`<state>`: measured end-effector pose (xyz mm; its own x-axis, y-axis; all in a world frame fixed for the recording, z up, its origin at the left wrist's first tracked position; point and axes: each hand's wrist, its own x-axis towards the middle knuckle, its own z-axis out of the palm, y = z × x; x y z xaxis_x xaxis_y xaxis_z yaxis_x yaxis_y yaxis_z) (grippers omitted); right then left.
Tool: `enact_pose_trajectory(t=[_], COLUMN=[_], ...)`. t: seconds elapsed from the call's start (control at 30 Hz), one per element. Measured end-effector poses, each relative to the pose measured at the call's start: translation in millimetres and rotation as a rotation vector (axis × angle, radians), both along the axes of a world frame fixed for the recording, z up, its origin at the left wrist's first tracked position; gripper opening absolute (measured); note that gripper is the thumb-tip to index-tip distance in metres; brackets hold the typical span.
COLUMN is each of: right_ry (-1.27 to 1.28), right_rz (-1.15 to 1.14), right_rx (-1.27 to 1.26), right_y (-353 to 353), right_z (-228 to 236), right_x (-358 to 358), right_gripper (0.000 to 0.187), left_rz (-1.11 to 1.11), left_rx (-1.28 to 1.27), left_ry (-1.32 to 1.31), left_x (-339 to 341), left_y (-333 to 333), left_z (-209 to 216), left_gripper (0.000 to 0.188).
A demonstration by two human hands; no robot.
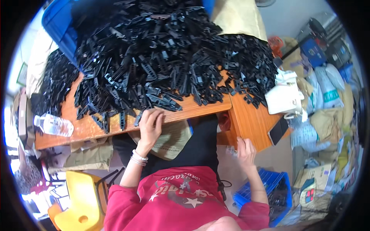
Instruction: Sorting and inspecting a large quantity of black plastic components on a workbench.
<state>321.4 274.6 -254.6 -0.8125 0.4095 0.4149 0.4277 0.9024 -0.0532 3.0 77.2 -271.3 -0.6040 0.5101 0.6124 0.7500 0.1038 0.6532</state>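
A huge heap of black plastic parts (154,57), many of them long and ladder-like, covers most of the wooden table (200,107). My left hand (151,122) is at the table's near edge, its fingers curled down beside a few loose parts. One short black part (137,120) lies right against it; whether the fingers grip anything is hidden. My right hand (246,152) is raised by the corner of the table's right section, fingers bent together in a pinch. What it holds, if anything, is too small to name.
A clear plastic bottle (58,126) lies at the table's left. A phone (278,131) and a white bag (283,98) are at the right. Below stand a blue crate (283,192) and a yellow chair (83,200). Bags and sacks (327,123) crowd the right side.
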Motion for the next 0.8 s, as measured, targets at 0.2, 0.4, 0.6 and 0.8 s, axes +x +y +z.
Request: enact_pose_trajectory(t=[0.2,0.4,0.6,0.8], right_ry=[0.345,0.317,0.300,0.357], right_rz=[0.259,-0.047,0.087,0.040], right_rx=[-0.190,-0.135,-0.169,-0.135], right_y=[-23,-3,-4,-3], right_z=[21,7,3,-5], right_x=[-144,-188,-190,-190], right_gripper=[0.017,0.022,0.020,0.014], left_rz=[0.004,-0.010,0.003,-0.134], left_rx=[-0.261,-0.439,-0.314,-0.272], left_ry=[0.340,0.378,0.483,0.555], left_x=[-12,-25,-28,-10], left_y=[12,16,14,-1], left_z=[16,20,6,16], left_gripper=[0.054,0.052,0.047,0.047])
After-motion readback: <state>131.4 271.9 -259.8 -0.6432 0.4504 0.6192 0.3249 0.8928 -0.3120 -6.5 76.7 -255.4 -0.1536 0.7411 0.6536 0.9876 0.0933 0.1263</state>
